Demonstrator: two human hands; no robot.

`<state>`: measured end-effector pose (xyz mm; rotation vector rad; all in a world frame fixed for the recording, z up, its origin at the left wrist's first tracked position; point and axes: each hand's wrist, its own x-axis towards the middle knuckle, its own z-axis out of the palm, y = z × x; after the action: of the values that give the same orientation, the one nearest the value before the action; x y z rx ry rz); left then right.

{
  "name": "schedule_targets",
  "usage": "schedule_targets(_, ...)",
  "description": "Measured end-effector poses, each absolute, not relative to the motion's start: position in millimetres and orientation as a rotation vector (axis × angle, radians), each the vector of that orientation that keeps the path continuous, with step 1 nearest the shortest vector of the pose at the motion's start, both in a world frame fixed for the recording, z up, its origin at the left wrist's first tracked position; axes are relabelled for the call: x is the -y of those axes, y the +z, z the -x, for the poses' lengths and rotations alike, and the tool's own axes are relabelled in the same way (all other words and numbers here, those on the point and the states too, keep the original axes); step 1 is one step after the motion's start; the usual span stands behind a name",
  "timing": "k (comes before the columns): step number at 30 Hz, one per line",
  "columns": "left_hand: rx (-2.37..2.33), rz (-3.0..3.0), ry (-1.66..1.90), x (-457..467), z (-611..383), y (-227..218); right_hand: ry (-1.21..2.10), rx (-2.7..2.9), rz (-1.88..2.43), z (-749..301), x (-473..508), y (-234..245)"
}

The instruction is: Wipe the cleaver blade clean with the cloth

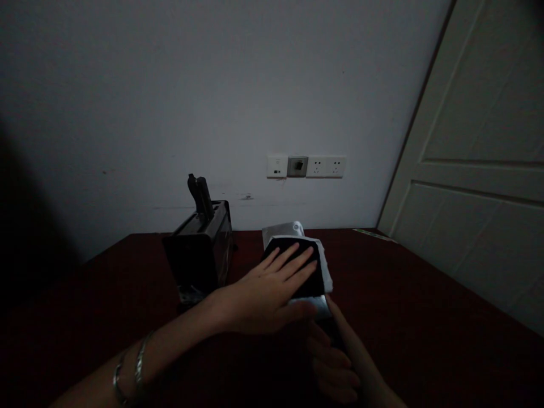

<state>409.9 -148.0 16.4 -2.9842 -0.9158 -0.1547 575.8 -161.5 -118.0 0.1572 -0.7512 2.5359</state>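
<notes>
Cleaver (280,230), judging by its broad, pale metal blade with a round hole near the far corner, lies in front of the person, handle end toward them; whether it rests on the worktop (408,300) or is held above it cannot be told in this dim light. Nearest, two silvery bracelets (139,362) circle the left forearm. The right hand (335,360) has its fingers curled around the dark handle, the index finger stretched forward to the base of the blade; much of this grip is in shadow. Just beyond, the left hand (280,283) lies flat, palm down with fingers spread, on a black cloth (308,287) with a white border, which covers most of the blade; it grips nothing. The step in hand seems to be wiping the metal. The next move calls for steady pressure from the flat palm, a firm hold on the handle, and fingertips kept clear of the edge. Farther off to the left stands a dark knife block (193,258) with dark handles (206,198) sticking up. Behind it all are the wall sockets (326,166) and, at right, a panelled door (476,175).
</notes>
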Motion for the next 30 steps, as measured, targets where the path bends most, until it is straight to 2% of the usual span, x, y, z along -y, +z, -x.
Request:
schedule_targets(8, 1.096, 2.834, -0.275, 106.9, -397.7, 24.2, 2.487, 0.718, -0.183, -571.4, 178.3, -90.7)
schedule_targets(12, 1.009, 2.935, -0.177, 130.2, -405.8, 20.9, 2.485, 0.673, -0.182, -572.5, 171.7, -99.4)
schedule_targets(18, 0.930, 3.029, -0.083, 148.5, -410.8, 15.6, 2.547, 0.667, -0.401, -571.1, 161.6, -115.8)
schedule_targets(24, 1.113, 2.969, -0.166, 116.3, -404.5, 21.6, 2.515, 0.680, -0.167, -568.9, 168.4, -120.1)
schedule_targets(30, 0.979, 3.069, -0.074, 137.4, -408.7, 13.1, 2.493, 0.828, -0.031, -574.3, 161.5, -126.0)
